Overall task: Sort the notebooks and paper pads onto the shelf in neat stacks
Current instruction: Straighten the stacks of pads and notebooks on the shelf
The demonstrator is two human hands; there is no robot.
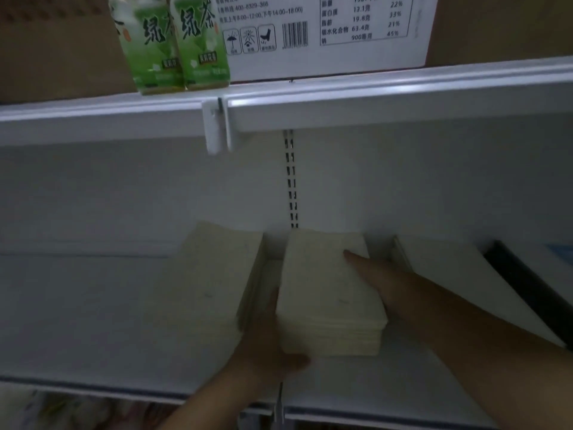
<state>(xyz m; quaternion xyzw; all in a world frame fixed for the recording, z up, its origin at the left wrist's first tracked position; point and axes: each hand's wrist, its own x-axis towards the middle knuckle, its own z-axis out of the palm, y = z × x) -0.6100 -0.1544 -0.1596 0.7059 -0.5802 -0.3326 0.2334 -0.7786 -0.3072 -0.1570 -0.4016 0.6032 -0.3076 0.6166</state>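
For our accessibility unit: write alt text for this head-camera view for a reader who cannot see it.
The left hand grips the left corner of a stack of cream paper pads on a white shelf; the right hand lies straight along its right side. Another cream stack sits to its left, green tea cartons on the shelf above.

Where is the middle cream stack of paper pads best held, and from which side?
Hold the cream stack of paper pads by its long side faces, left hand and right hand pressing inward, reaching from the open front of the white shelf. Its layers look loose, so side pressure keeps them square.
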